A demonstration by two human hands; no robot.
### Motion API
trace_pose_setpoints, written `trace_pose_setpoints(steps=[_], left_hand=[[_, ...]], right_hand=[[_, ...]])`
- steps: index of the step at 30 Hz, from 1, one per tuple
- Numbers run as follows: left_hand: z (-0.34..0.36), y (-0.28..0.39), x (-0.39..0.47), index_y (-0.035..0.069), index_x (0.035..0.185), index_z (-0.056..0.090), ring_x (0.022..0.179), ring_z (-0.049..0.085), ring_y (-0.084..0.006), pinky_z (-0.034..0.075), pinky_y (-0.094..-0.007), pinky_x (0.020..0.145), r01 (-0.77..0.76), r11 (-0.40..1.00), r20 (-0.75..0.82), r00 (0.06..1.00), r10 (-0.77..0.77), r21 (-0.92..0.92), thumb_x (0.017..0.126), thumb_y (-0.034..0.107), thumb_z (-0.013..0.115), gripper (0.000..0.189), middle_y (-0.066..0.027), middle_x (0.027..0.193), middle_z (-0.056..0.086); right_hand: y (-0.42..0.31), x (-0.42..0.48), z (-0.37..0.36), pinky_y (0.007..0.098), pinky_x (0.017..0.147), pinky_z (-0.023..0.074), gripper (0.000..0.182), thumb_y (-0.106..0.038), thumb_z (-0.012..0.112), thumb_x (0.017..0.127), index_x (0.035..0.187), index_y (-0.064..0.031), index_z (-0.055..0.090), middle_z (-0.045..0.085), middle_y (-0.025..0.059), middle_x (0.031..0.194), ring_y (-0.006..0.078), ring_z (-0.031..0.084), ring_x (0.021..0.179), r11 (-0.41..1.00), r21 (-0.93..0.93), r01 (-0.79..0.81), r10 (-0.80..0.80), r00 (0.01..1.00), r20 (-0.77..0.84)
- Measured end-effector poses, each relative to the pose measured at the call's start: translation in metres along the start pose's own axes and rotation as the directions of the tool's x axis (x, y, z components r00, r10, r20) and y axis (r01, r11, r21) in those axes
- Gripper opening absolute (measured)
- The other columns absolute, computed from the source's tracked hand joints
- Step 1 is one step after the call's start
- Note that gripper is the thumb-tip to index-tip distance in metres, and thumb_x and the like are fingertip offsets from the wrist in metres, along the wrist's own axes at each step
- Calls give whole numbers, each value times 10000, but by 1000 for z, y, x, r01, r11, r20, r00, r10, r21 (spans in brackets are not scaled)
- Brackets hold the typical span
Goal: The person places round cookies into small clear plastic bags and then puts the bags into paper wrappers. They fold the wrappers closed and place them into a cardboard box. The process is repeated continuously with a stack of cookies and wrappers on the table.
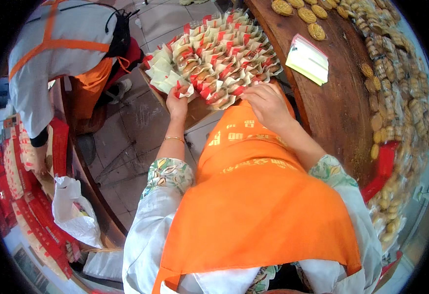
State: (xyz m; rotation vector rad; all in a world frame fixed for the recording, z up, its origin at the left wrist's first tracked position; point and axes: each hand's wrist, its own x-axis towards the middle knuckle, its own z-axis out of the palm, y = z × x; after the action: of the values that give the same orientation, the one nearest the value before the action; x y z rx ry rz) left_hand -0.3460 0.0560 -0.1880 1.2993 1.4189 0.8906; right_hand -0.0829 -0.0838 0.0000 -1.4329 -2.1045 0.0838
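Observation:
A wide brown tray [196,117] in front of me is packed with rows of round baked pastries in pale paper wrappers [218,55] with red parts. My left hand [178,103] is closed on a paper wrapper [185,90] with a red part at the tray's near left side; whether a pastry is in it I cannot tell. My right hand [267,103] is at the near right corner, its fingertips beside the wrapped pastries; what they touch is hidden.
On the right, a wooden table [332,110] bears loose round pastries [307,15], a pad of yellowish papers [307,60] and many bagged pastries [402,73]. At left, a person [67,47] bends over a bench with red packages [37,209] and a white plastic bag [72,217].

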Motion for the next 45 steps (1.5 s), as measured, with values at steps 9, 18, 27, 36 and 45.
trace_pose_setpoints(steps=[9, 18, 27, 36, 45], left_hand=[[-9, 26, -4, -32, 1306, 497, 1018, 643, -295, 497, -387, 906, -158, 940, -217, 949, 229, 302, 746, 111, 819, 662, -213, 1145, 648], [94, 202, -17, 13, 1012, 676, 936, 626, -287, 509, -391, 820, -736, 664, 191, 676, 712, 129, 855, -20, 670, 161, -132, 1000, 669], [277, 286, -37, 36, 1111, 594, 1137, 557, -386, 460, -459, 973, -952, 180, 854, 301, 425, 246, 841, 174, 645, 307, -183, 1269, 565], [300, 286, -21, 40, 924, 598, 894, 600, -359, 476, -447, 789, -943, 250, 822, 319, 473, 221, 759, 129, 677, 203, -154, 898, 616], [307, 300, -10, 43, 918, 634, 893, 662, -319, 513, -416, 761, -857, 405, 885, 422, 197, 319, 734, 143, 664, 212, -168, 901, 676]], right_hand=[[9, -52, -20, 418, 839, 470, 205, 1, 652, 758, 958, -45, 641, 623, 95, 1008, 303, 587, 974, 971, 64, -230, 233, 972, -39], [7, -85, -28, 416, 873, 471, 191, -45, 615, 795, 983, -59, 645, 634, 97, 1015, 295, 590, 988, 966, 52, -252, 257, 950, -177], [64, -143, -130, 457, 869, 489, 259, -64, 632, 807, 1065, -62, 652, 657, 134, 1052, 343, 614, 990, 784, -188, -592, 373, 690, -620], [160, -353, -266, 508, 1051, 394, 692, -477, 640, 861, 1341, 0, 497, 494, 249, 1371, 411, 469, 1271, -460, 212, -862, 545, -462, -699], [144, -357, -266, 419, 957, 486, 572, -355, 813, 749, 1202, -63, 619, 574, 156, 1242, 332, 565, 1155, -201, 110, -973, 831, -229, -507]])
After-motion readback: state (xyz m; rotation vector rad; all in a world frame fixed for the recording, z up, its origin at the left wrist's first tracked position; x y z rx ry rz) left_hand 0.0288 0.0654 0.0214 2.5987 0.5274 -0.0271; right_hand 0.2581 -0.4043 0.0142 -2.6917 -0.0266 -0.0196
